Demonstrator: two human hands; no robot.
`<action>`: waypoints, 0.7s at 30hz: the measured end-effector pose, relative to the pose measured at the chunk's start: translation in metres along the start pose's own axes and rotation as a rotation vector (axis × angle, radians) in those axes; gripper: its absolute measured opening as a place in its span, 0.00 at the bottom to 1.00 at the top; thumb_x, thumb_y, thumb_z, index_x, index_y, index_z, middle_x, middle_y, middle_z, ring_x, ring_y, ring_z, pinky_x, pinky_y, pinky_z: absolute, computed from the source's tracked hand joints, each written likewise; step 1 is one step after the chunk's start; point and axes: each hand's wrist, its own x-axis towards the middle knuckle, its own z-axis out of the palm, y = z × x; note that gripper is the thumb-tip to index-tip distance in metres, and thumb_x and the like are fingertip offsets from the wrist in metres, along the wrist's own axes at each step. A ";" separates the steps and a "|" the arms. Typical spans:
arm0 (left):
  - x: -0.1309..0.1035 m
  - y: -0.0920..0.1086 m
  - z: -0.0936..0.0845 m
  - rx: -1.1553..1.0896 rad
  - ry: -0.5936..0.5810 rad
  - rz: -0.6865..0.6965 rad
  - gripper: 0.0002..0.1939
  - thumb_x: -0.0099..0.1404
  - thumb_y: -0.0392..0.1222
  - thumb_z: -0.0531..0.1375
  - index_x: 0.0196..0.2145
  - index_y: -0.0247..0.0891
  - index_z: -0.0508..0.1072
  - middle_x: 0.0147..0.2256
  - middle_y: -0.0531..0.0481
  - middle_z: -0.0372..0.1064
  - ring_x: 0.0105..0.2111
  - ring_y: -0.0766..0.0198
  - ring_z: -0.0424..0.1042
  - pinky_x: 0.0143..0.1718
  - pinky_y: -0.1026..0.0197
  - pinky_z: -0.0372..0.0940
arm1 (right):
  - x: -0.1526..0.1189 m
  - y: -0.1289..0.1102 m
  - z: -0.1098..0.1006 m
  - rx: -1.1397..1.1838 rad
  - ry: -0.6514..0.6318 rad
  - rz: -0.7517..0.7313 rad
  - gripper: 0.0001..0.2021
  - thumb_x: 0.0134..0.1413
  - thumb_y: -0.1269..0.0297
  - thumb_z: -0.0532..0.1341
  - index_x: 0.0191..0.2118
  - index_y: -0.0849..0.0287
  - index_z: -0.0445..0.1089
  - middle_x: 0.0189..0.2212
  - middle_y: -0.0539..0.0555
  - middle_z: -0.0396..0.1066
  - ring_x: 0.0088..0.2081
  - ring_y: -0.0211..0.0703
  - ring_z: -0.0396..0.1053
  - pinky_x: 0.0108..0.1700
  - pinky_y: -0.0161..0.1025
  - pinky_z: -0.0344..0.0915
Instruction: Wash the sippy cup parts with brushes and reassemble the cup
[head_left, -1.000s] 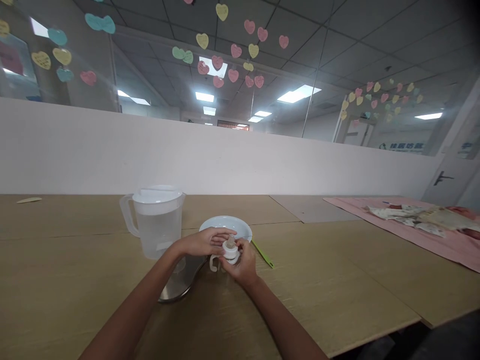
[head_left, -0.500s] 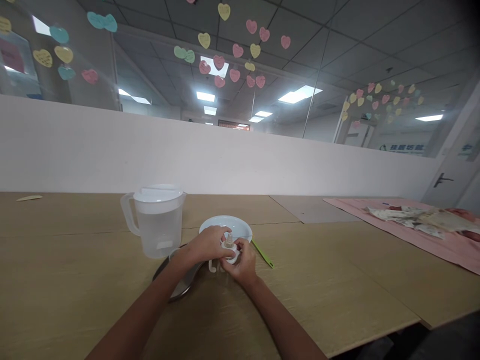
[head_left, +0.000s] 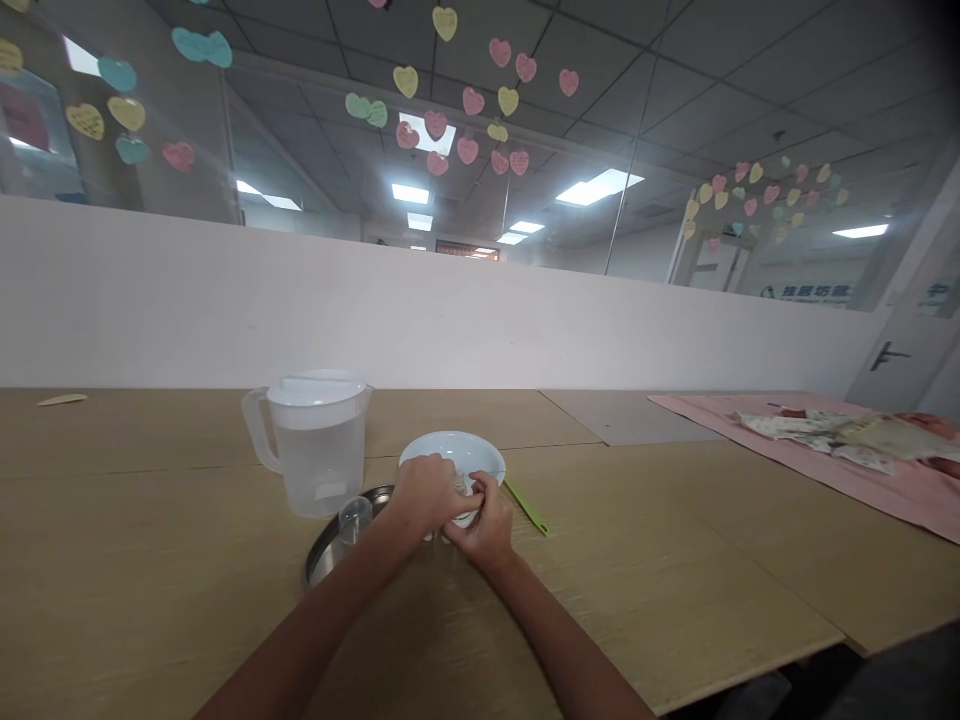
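Both hands meet over the table in front of a white bowl. My left hand is wrapped over a small white and clear nipple-topped bottle cap, hiding much of it. My right hand grips the same piece from the right, fingers curled around its rim. Whatever is below the cap is mostly covered by the hands. A round metal tray lies partly under my left forearm, with a clear cup on it.
A lidded clear pitcher stands left of the bowl. A green-handled utensil rests at the bowl's right. Farther right, a pink cloth bears crumpled fabric. A white wall rises behind the table.
My left hand has turned and moved over the cap, covering the nipple that showed before. My left forearm has shifted right, uncovering more of the tray and the clear cup. My right hand has barely moved.
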 end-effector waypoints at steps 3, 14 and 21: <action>0.000 0.000 0.002 -0.010 -0.001 0.010 0.25 0.52 0.59 0.51 0.27 0.32 0.73 0.28 0.37 0.69 0.32 0.50 0.69 0.30 0.57 0.58 | 0.000 0.000 0.000 0.016 0.010 0.014 0.28 0.32 0.58 0.60 0.44 0.60 0.56 0.26 0.51 0.67 0.25 0.42 0.68 0.29 0.37 0.64; -0.003 -0.034 -0.022 -0.612 -0.281 0.424 0.28 0.48 0.37 0.57 0.50 0.38 0.63 0.45 0.49 0.65 0.44 0.60 0.65 0.44 0.64 0.59 | 0.002 -0.004 -0.003 0.087 0.009 0.012 0.27 0.35 0.56 0.62 0.44 0.60 0.56 0.26 0.51 0.69 0.27 0.42 0.68 0.28 0.35 0.65; -0.006 -0.028 -0.023 -0.666 -0.337 0.320 0.36 0.51 0.45 0.57 0.57 0.39 0.52 0.49 0.48 0.63 0.49 0.58 0.61 0.48 0.61 0.57 | 0.004 -0.007 -0.006 0.103 0.019 -0.021 0.25 0.36 0.56 0.61 0.43 0.59 0.57 0.30 0.54 0.71 0.30 0.42 0.70 0.30 0.35 0.66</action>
